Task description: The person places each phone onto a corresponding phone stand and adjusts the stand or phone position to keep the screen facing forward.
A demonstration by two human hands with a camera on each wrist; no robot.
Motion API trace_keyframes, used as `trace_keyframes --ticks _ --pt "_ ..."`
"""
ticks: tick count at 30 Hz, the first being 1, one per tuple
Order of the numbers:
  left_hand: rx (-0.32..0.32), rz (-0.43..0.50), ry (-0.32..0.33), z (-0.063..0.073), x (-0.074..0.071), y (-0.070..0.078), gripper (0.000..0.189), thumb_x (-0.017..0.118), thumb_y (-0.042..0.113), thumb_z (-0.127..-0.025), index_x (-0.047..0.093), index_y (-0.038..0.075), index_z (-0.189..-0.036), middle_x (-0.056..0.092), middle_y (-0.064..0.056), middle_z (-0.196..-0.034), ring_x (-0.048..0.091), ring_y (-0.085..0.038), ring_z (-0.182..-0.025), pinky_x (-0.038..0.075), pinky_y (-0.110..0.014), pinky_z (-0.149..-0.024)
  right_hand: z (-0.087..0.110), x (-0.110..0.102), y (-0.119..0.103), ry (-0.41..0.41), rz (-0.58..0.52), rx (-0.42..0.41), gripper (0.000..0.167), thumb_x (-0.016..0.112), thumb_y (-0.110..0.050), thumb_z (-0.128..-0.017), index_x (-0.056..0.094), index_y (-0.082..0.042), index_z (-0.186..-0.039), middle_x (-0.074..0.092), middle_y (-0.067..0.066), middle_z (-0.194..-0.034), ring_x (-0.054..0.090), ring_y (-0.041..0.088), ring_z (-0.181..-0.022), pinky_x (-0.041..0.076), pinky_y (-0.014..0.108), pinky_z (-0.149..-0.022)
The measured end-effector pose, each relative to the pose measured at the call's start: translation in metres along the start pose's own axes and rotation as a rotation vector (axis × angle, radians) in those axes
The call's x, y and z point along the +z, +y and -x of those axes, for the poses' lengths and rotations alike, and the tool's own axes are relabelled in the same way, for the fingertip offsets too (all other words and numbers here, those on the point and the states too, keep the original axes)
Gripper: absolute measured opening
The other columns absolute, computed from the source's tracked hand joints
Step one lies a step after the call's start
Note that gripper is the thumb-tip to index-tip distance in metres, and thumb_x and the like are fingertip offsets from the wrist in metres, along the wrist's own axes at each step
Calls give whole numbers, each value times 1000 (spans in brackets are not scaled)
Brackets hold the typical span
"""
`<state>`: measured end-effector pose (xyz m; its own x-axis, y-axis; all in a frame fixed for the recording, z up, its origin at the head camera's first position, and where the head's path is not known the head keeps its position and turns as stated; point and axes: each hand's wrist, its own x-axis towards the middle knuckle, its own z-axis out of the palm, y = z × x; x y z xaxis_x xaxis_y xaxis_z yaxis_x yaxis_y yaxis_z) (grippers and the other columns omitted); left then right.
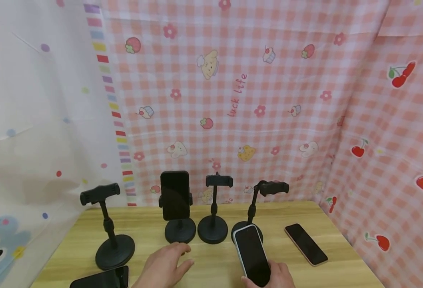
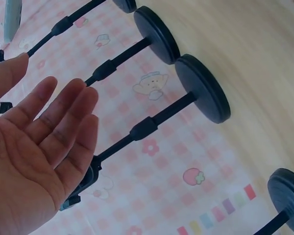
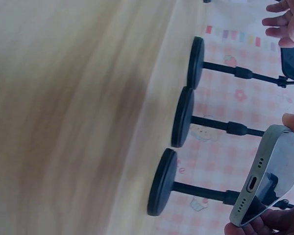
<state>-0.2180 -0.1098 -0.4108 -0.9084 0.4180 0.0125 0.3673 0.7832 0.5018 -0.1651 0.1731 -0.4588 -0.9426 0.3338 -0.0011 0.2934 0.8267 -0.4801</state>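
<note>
A smartphone [image 1: 252,254] with a pale frame and dark screen is gripped at its lower end by my right hand [image 1: 281,276]. In the right wrist view, thumb and fingers hold the opposite long edges of this phone [image 3: 264,174], its charging port showing. My left hand [image 1: 164,265] holds nothing; its fingers are loosely spread in front of a black phone stand that carries an upright phone [image 1: 175,194]. To the right, an unloaded phone stand [image 1: 213,228] has its clamp facing forward. Another phone stand [image 1: 252,212], with a tilted clamp, is partly hidden behind the held phone.
At the far left stands one more black phone stand [image 1: 114,252]. A dark phone [image 1: 103,279] lies at the table's front left, cut off by the frame. Another phone [image 1: 306,244] lies at the right on the wooden table [image 1: 330,218]. Patterned cloth [image 1: 233,120] hangs behind.
</note>
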Motion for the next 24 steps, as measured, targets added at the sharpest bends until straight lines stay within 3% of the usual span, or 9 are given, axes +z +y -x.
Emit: trace_keyframes --ticks 5,9,17,24 --pt "45 21 84 3 -5 5 31 69 40 -92 70 14 -110 67 3 -97 65 -17 -84 53 -41 -72 2 -4 -6 20 -28 -1 106 79 -74 -59 57 11 -118 56 20 -105 56 33 -94 49 51 -84" --pt "105 13 188 4 -10 10 31 66 42 -95 71 16 -110 68 5 -98 66 -15 -85 53 -36 -69 1 -8 -10 6 -51 -3 109 78 -75 -60 55 11 -123 55 21 -106 55 34 -94 49 51 -83" --pt "155 -36 387 2 -12 24 18 70 33 -93 70 21 -106 66 10 -91 63 -5 -79 51 -27 -65 8 -14 -10 14 -113 2 109 78 -74 -62 55 11 -125 55 20 -108 55 31 -93 49 49 -81" --pt "182 -37 583 -10 -19 38 32 74 31 -90 68 14 -117 67 5 -91 61 -6 -73 50 -27 -60 8 -19 -15 73 -154 -3 103 79 -72 -63 57 8 -123 56 19 -106 55 29 -89 48 46 -76"
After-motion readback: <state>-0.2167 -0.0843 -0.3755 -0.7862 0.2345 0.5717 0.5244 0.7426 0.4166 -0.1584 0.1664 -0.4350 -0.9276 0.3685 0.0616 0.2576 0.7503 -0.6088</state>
